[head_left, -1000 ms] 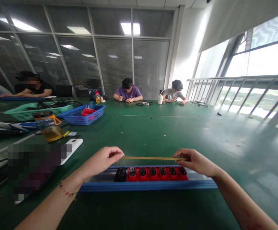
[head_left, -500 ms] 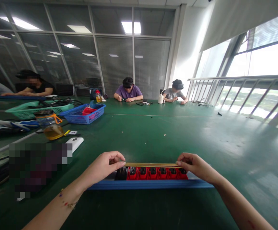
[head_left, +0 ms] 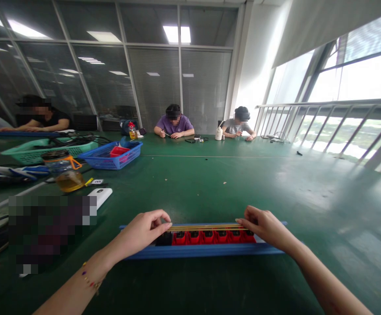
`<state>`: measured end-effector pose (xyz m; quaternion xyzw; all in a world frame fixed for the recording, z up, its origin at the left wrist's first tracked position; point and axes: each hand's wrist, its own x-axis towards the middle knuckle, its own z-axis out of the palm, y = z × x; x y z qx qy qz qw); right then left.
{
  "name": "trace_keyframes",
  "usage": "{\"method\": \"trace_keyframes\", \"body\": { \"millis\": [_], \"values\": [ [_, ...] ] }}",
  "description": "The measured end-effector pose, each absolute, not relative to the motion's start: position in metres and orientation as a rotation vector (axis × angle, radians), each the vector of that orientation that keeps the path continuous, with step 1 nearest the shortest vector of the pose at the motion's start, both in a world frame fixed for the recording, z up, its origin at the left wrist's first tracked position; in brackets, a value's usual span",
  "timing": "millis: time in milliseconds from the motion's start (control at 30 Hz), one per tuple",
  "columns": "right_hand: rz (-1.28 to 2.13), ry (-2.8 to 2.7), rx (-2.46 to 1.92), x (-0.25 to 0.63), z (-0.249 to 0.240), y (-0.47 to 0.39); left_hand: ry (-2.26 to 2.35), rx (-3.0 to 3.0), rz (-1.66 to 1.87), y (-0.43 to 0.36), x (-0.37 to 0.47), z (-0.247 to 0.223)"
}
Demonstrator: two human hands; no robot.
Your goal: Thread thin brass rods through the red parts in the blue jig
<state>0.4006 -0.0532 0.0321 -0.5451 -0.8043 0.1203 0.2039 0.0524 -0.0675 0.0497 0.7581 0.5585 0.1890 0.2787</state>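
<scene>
A bundle of thin yellowish rods (head_left: 203, 227) spans from one of my hands to the other, level above a blue tray (head_left: 210, 251). My left hand (head_left: 151, 225) pinches the left end between thumb and fingers. At the right end, thumb and fingers of my right hand (head_left: 259, 221) close on the same rods. Underneath, inside the tray, stands a row of several red holders (head_left: 208, 237) with black parts in them. A black block (head_left: 164, 239) sits at the row's left end. The rods cover the far part of the row.
On the left stand a jar of amber liquid (head_left: 69, 180), a blue basket (head_left: 111, 162) with a red box (head_left: 118, 151), and a green basket (head_left: 26, 155) of cables. A white object (head_left: 101, 196) lies nearer. Co-workers (head_left: 174, 124) sit across the green table (head_left: 184, 175).
The view has shifted slightly. My right hand is slightly farther in along the rods, and the tray's far edge shows more. Both hands still grip the rods.
</scene>
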Motion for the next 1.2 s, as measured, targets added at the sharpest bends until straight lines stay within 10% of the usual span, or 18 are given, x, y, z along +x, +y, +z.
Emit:
{"method": "trace_keyframes", "body": {
  "millis": [1200],
  "values": [
    [0.285,-2.406,-1.526,0.404,0.04,-0.059,1.503,2.132,0.378,-0.068,0.05,0.052]
  ]
}}
